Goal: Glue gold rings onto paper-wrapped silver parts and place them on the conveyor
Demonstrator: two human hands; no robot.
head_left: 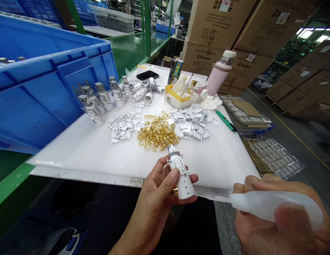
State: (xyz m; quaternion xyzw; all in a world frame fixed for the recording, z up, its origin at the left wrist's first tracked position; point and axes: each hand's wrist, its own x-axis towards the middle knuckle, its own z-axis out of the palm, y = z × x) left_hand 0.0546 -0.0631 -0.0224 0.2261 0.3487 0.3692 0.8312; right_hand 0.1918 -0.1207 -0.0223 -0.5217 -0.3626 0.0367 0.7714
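Note:
My left hand point(165, 187) is closed around a white tapered model tower point(184, 184) with a grey top and small lattice parts on its side. A gold ring point(175, 191) shows by the fingers of that hand. In my right hand point(279, 226) lies a translucent white squeeze bottle point(271, 203), gripped on its side, its thin nozzle pointing left toward the tower's wide end. Whether the nozzle tip touches the tower I cannot tell. Just beyond the tower is a heap of gold rings point(158, 132), flanked by piles of small white plates point(124, 125) and grey-white plates point(194, 122).
Several finished-looking towers point(118, 94) stand beside a large blue crate point(74, 81) on the left. A yellow-rimmed tray point(178, 101) of bottles, a pink flask point(219, 76), a green cutter point(225, 121) and a phone point(147, 75) lie farther back. Cartons point(212, 53) are stacked behind.

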